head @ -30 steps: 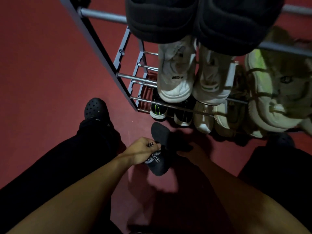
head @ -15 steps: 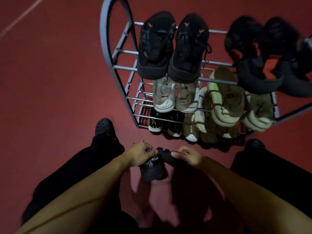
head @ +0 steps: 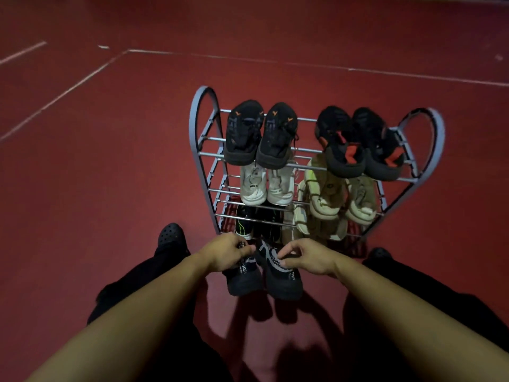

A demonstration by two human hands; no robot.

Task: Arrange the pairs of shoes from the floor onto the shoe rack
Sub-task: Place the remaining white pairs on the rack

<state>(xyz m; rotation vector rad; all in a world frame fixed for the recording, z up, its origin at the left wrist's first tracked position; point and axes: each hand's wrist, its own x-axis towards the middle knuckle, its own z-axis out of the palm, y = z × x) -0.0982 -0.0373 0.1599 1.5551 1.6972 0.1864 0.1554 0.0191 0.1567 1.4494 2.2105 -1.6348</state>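
Red flooring with pale painted lines stretches away beyond my hands, and the shoe rack (head: pixel 316 172) stands just ahead of my fingertips. My left hand (head: pixel 228 253) is closed around the collar of the left black shoe (head: pixel 243 277), and my right hand (head: pixel 308 257) is pinched on the tongue or collar of the right black shoe (head: pixel 282 278). I hold them by the openings, I think, so each shoe hangs toe-forward and the two stay side by side as a pair; whether their soles touch the floor I cannot tell.

Directly past my knuckles, the rack is nearly full. On its top tier I count two pairs: black shoes with orange marks (head: pixel 260 133) beyond my left hand and black shoes with red patches (head: pixel 358 144) beyond my right. One tier down sit a white pair (head: pixel 265 186) and a cream pair (head: pixel 341 193). Nearest my hands, the lowest tier shows a dark pair with green stripes (head: pixel 256 221) and more cream shoes, too shadowed to count. That makes five clear pairs racked, plus this one pair in my grip, which judging by the crowding will need a gap on a lower tier.
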